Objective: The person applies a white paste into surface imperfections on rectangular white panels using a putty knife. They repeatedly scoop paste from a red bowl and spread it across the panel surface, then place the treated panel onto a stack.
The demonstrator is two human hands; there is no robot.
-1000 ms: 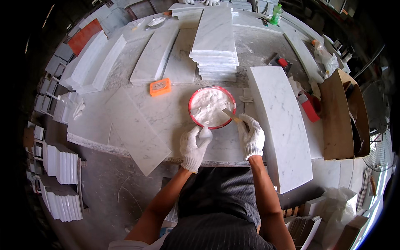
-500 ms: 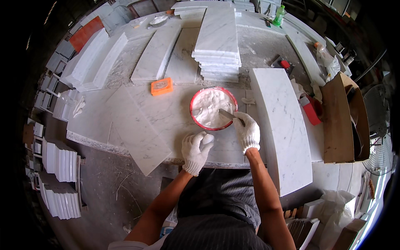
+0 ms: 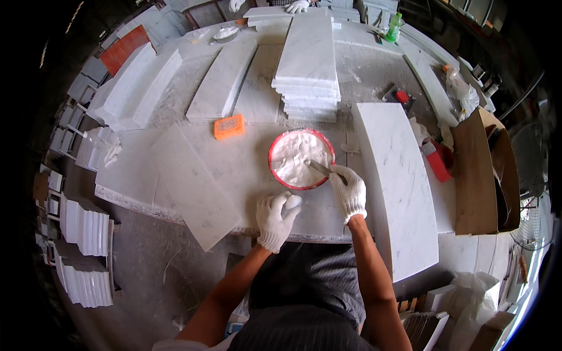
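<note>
Evidently, our work centres on the white paste (image 3: 295, 153), which lies inside a round tub (image 3: 270, 161) with a red rim, set on the worktop (image 3: 252, 167) straight ahead of us. Its surface is lumpy and ridged. Our right hand (image 3: 349, 194), in a knitted white glove, grips a spatula (image 3: 319, 168) narrowly, its blade slanting over the rim with the tip in the paste. Our left hand (image 3: 271, 221), gloved too, hangs just on our side of the tub, curled around a small whitish piece (image 3: 293, 202); we cannot tell what that is.

As for progress, we judge that the work at the tub is under way: the tub is open, the blade is in, and plenty of paste is there. Nothing looks smoothed out, so the working of the paste seems unfinished, and we make out no paste spread over the long pale slab (image 3: 399, 193) just beside our right hand.

Farther out, an orange block (image 3: 229, 127) lies beyond the tub to the left, and a thin slab (image 3: 196, 196) juts past the near edge. Behind the tub rises a stack of slabs (image 3: 307, 55); to the right stands a cardboard box (image 3: 475, 175). At the far side we see a co-worker's gloved hand (image 3: 297, 6).
</note>
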